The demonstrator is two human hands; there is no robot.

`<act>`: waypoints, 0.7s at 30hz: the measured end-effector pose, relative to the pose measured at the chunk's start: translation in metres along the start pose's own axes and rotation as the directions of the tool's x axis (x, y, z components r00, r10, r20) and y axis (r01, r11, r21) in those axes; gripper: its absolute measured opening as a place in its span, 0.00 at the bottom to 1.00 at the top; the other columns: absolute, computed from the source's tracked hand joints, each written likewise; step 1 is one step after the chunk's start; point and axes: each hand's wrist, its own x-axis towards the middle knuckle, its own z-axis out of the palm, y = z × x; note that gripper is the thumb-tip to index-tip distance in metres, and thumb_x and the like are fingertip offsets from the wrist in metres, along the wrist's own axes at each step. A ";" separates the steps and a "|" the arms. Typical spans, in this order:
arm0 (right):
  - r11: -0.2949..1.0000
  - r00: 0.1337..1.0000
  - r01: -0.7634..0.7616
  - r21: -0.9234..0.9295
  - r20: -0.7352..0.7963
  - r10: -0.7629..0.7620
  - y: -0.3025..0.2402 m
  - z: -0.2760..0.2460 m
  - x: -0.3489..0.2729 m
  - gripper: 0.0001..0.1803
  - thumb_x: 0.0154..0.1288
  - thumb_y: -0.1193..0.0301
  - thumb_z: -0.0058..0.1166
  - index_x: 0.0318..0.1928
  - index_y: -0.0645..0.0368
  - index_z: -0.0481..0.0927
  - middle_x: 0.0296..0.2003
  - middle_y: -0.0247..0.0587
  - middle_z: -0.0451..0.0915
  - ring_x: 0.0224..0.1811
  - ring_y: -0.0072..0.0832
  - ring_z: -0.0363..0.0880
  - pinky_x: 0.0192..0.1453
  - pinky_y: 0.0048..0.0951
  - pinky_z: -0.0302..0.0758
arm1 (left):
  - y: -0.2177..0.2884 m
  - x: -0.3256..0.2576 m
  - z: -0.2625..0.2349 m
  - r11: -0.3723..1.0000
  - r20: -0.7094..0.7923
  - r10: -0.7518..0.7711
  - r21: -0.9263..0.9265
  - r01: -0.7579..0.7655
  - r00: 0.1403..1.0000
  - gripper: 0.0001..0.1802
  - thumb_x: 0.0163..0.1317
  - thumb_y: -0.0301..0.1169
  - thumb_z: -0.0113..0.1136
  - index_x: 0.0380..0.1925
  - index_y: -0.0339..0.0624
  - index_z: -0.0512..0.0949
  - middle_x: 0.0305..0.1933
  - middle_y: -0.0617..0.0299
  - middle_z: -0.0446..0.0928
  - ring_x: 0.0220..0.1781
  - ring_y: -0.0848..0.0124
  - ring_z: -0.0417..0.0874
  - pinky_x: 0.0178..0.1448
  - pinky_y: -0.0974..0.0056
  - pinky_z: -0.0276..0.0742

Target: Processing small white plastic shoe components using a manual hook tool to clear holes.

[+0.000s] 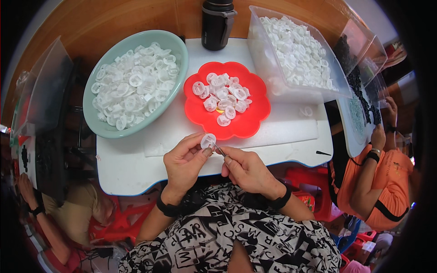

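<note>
The left hand pinches a small round white plastic piece between thumb and fingertips, fingers curled closed around it. The right hand is closed on a thin metal tool, its tip touching the white piece. Both hands hover over the near edge of the small white table, about at its middle.

Just beyond them, at the table's centre, sits a red flower-shaped plate with a loose heap of the same white pieces. A strip of bare tabletop runs along the near edge to either side of the hands, widest toward the near left corner. A pale green bowl full of white pieces overhangs the far left corner, its rim close to the plate. A clear plastic bin of white parts fills the far right corner, and a black bottle stands at the far edge between bowl and bin. Other people sit close off the left and right edges.
</note>
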 end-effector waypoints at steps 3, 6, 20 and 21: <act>0.999 1.000 -0.001 0.035 0.008 0.000 0.002 0.002 0.000 0.21 0.71 0.74 0.36 0.62 0.59 0.66 0.23 0.29 0.72 0.18 0.13 0.65 0.23 0.16 0.66 | -0.002 -0.002 0.001 0.999 -0.026 0.024 0.048 -0.022 0.999 0.18 0.56 0.11 0.55 0.49 0.27 0.72 0.52 0.48 0.73 0.47 0.66 0.79 0.53 0.66 0.77; 0.999 1.000 -0.020 0.035 -0.004 0.020 0.001 0.003 -0.001 0.20 0.69 0.74 0.37 0.60 0.60 0.67 0.22 0.34 0.74 0.21 0.19 0.70 0.27 0.21 0.69 | -0.002 -0.002 0.003 0.998 -0.032 0.028 0.061 -0.026 0.999 0.18 0.55 0.11 0.55 0.48 0.27 0.72 0.52 0.47 0.72 0.47 0.66 0.79 0.53 0.65 0.77; 0.824 0.934 0.286 -0.489 -0.050 -0.354 0.009 0.010 0.004 0.19 0.59 0.80 0.45 0.52 0.67 0.70 0.25 0.49 0.77 0.25 0.39 0.77 0.30 0.33 0.73 | -0.008 -0.005 0.005 0.970 -0.019 0.150 0.197 -0.144 0.988 0.17 0.54 0.11 0.57 0.46 0.28 0.75 0.50 0.49 0.75 0.45 0.69 0.79 0.49 0.67 0.79; 0.747 0.959 0.219 -0.628 -0.005 -0.285 0.001 0.009 0.003 0.19 0.56 0.80 0.47 0.51 0.67 0.70 0.25 0.50 0.76 0.26 0.42 0.77 0.30 0.35 0.74 | -0.009 -0.006 0.004 0.959 -0.009 0.160 0.240 -0.153 0.987 0.17 0.54 0.11 0.58 0.46 0.28 0.75 0.50 0.49 0.74 0.46 0.69 0.79 0.49 0.68 0.79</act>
